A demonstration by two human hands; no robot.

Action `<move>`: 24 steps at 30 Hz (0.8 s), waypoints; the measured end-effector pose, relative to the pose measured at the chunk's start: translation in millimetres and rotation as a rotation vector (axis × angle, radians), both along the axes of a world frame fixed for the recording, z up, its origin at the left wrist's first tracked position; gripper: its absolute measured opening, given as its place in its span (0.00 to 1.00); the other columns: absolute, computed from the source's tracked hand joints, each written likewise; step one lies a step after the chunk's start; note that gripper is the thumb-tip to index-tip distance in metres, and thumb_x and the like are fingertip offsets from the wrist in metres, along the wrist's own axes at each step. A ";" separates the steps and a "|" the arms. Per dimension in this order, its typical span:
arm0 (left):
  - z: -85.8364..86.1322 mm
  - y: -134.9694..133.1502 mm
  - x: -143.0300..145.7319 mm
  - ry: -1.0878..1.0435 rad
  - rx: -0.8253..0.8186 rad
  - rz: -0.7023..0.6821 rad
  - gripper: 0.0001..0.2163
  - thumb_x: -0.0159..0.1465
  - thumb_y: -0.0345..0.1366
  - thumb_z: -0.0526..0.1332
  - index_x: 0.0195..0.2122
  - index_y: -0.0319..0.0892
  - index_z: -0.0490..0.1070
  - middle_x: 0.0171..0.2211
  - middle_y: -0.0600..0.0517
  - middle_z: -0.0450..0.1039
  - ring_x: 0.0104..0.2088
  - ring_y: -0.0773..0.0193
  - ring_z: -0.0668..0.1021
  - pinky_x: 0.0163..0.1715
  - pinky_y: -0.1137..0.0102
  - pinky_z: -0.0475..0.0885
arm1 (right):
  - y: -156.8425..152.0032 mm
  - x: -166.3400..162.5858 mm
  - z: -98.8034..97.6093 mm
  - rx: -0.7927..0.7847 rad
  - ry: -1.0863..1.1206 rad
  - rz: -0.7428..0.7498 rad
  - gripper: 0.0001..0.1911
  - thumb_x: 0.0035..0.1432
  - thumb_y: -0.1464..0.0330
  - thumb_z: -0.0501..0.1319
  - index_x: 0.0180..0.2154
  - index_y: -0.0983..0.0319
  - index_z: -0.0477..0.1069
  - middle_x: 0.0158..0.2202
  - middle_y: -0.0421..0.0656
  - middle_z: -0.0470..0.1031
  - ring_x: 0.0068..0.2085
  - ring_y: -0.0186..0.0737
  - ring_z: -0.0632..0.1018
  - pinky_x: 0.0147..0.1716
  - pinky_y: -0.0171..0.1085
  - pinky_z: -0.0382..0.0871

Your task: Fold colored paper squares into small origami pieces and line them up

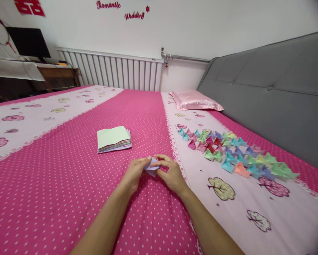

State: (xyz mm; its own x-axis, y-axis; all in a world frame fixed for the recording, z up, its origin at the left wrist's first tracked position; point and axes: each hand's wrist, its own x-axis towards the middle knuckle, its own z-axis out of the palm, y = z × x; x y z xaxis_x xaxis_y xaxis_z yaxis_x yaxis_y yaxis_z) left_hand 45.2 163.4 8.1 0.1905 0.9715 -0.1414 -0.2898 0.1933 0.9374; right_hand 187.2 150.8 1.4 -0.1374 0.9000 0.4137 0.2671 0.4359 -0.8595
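Note:
A small lavender piece of folded paper (151, 170) is held between both hands above the pink dotted bedspread. My left hand (135, 172) pinches its left side, with the thumb along the upper edge. On the other side, my right hand (171, 173) grips the paper between thumb and fingers. Some of the folds are covered by my fingers. Beyond my left hand lies a stack of square paper sheets (113, 139), pale green on top. To the right, several rows of folded paper boats (238, 156) in many colours stand on the light strip of the bedspread.
A pink satin pillow (194, 100) lies near the grey padded headboard (270, 81) at the right. Along the far wall runs a white radiator (113, 69) with a pipe. A desk with a black monitor (28, 42) stands at the far left.

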 end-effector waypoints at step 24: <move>9.8 -4.4 2.5 -0.034 0.059 -0.236 0.10 0.56 0.37 0.59 0.30 0.36 0.76 0.28 0.47 0.75 0.29 0.65 0.74 0.34 0.72 0.67 | 1.5 -0.9 -5.7 -0.133 0.230 -0.147 0.15 0.41 0.66 0.67 0.29 0.61 0.62 0.26 0.36 0.68 0.28 0.34 0.70 0.28 0.32 0.64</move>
